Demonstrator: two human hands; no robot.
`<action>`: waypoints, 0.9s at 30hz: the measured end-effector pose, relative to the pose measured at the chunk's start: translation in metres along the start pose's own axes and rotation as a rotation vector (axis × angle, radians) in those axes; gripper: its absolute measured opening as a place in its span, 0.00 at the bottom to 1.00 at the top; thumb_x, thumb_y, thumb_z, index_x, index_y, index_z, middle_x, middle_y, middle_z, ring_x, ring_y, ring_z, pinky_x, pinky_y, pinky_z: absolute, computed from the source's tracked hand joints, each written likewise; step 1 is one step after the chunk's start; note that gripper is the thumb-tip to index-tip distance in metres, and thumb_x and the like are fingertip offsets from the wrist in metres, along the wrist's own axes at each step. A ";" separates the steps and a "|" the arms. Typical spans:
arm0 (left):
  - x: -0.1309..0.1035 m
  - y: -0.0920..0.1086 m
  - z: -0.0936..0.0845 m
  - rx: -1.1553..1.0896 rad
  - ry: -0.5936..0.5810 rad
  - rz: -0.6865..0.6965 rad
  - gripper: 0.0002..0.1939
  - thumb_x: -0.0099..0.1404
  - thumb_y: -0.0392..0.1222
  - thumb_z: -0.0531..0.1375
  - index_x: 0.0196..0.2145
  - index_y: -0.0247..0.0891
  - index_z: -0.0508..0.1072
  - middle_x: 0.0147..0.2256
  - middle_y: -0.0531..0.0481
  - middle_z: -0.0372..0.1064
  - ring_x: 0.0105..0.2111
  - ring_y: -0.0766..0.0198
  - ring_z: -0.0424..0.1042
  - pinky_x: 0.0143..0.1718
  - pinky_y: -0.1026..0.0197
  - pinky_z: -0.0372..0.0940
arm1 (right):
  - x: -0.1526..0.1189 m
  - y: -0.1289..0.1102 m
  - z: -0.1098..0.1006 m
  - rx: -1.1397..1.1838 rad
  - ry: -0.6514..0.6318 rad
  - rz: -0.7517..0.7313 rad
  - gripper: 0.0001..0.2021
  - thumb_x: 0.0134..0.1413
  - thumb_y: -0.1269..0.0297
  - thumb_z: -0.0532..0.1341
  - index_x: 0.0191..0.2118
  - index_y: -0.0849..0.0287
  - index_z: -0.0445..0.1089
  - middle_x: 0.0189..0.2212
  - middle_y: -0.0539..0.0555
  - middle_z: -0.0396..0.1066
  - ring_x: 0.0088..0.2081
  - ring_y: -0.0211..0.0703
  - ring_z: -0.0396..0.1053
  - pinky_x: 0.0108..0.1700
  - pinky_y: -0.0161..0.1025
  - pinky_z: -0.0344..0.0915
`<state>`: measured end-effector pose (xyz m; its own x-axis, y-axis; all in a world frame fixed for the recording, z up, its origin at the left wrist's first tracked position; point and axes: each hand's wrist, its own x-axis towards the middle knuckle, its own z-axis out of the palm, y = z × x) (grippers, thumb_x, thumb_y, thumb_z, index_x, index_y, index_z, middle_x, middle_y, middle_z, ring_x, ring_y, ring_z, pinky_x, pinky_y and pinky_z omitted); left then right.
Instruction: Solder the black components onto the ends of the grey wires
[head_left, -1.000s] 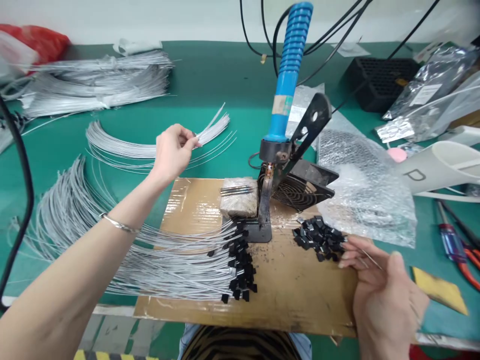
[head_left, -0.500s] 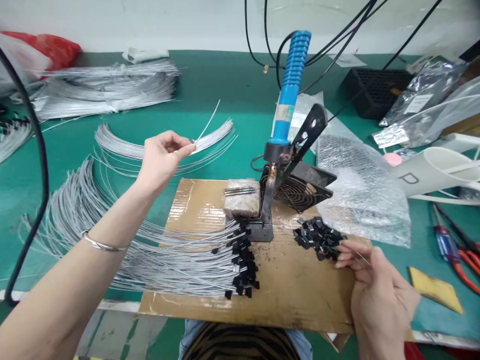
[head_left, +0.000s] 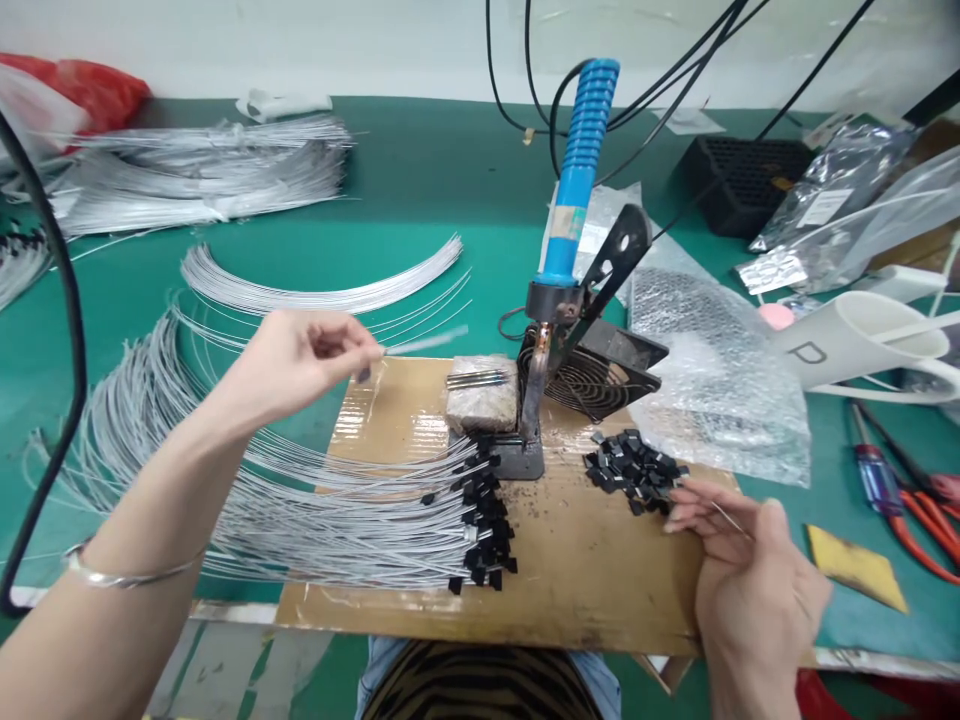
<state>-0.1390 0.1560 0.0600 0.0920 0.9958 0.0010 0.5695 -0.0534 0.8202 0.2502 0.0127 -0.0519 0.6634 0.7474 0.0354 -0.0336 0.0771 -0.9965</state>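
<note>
My left hand [head_left: 311, 362] pinches a pale wire [head_left: 427, 341], which is blurred and points right above the cardboard's back left corner. Behind it lies a curved bundle of loose wires [head_left: 322, 298]. My right hand [head_left: 750, 560] has its fingers curled around a thin metal rod [head_left: 726, 519], and the fingertips are at the edge of a pile of small black pieces [head_left: 634, 470]. Many grey wires [head_left: 352, 520] with black ends [head_left: 487, 520] lie across the left of the cardboard [head_left: 592, 590]. A blue-handled soldering iron [head_left: 576, 180] stands upright in its holder, beside a sponge block [head_left: 481, 393].
A black fan [head_left: 592, 375] sits behind the iron. Bubble wrap [head_left: 720, 370], a white cup [head_left: 862, 340], a screwdriver [head_left: 877, 480] and a yellow sponge [head_left: 857, 567] lie to the right. Wire bundles [head_left: 210, 180] lie back left; a black cable [head_left: 64, 300] arcs at the left.
My left hand has moved down toward me, carrying a wire away from the curved bundle. My right hand has stayed by the black pieces.
</note>
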 end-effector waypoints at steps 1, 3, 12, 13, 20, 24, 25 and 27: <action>-0.009 0.002 -0.005 -0.002 -0.149 -0.024 0.10 0.59 0.42 0.71 0.27 0.32 0.81 0.22 0.50 0.75 0.23 0.69 0.67 0.26 0.66 0.60 | -0.003 -0.001 -0.001 -0.010 -0.005 -0.002 0.23 0.70 0.48 0.58 0.36 0.63 0.80 0.31 0.56 0.80 0.28 0.42 0.74 0.31 0.40 0.68; -0.027 0.004 -0.010 -0.046 -0.410 -0.064 0.12 0.59 0.44 0.71 0.24 0.33 0.80 0.20 0.50 0.72 0.21 0.68 0.67 0.23 0.67 0.60 | -0.014 -0.005 -0.001 -0.062 -0.031 0.006 0.23 0.72 0.49 0.57 0.35 0.62 0.80 0.28 0.55 0.78 0.26 0.41 0.71 0.30 0.39 0.66; -0.075 -0.008 0.038 -0.201 -0.588 -0.142 0.11 0.68 0.44 0.64 0.28 0.37 0.77 0.21 0.55 0.68 0.22 0.71 0.60 0.24 0.69 0.57 | -0.064 -0.045 0.051 -0.187 -0.737 0.051 0.11 0.66 0.61 0.63 0.34 0.56 0.81 0.27 0.50 0.70 0.29 0.39 0.67 0.31 0.37 0.62; -0.077 -0.008 0.041 -0.198 -0.584 -0.141 0.12 0.68 0.44 0.64 0.28 0.37 0.77 0.22 0.55 0.68 0.23 0.70 0.61 0.24 0.69 0.57 | -0.065 -0.047 0.058 -0.166 -0.760 0.108 0.10 0.64 0.61 0.65 0.32 0.57 0.80 0.27 0.50 0.69 0.28 0.38 0.66 0.30 0.36 0.61; -0.082 -0.004 0.042 -0.163 -0.576 -0.116 0.13 0.70 0.47 0.64 0.29 0.40 0.78 0.23 0.55 0.67 0.23 0.70 0.59 0.23 0.68 0.56 | -0.075 -0.039 0.078 -0.058 -0.763 0.408 0.10 0.55 0.60 0.72 0.27 0.59 0.77 0.25 0.48 0.68 0.26 0.34 0.60 0.27 0.34 0.55; -0.079 -0.006 0.039 -0.205 -0.576 -0.117 0.13 0.70 0.48 0.64 0.30 0.40 0.78 0.37 0.49 0.74 0.25 0.70 0.64 0.23 0.68 0.60 | -0.073 -0.036 0.076 -0.013 -0.755 0.400 0.12 0.57 0.60 0.72 0.27 0.58 0.75 0.25 0.47 0.66 0.26 0.34 0.61 0.26 0.33 0.55; -0.079 -0.007 0.038 -0.209 -0.574 -0.113 0.12 0.70 0.48 0.64 0.30 0.40 0.78 0.39 0.48 0.75 0.26 0.70 0.65 0.23 0.68 0.61 | -0.071 -0.036 0.075 -0.007 -0.752 0.401 0.12 0.57 0.60 0.72 0.27 0.58 0.75 0.24 0.47 0.66 0.26 0.34 0.61 0.25 0.33 0.54; -0.077 -0.009 0.037 -0.191 -0.585 -0.094 0.12 0.71 0.47 0.64 0.31 0.40 0.78 0.39 0.48 0.75 0.27 0.68 0.67 0.24 0.68 0.62 | -0.068 -0.036 0.074 -0.001 -0.751 0.401 0.12 0.57 0.59 0.72 0.26 0.58 0.75 0.24 0.47 0.65 0.25 0.34 0.61 0.24 0.33 0.53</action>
<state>-0.1212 0.0768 0.0318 0.5117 0.7868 -0.3452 0.4456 0.1005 0.8896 0.1510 0.0075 -0.0132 -0.0707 0.9575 -0.2795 -0.1591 -0.2875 -0.9445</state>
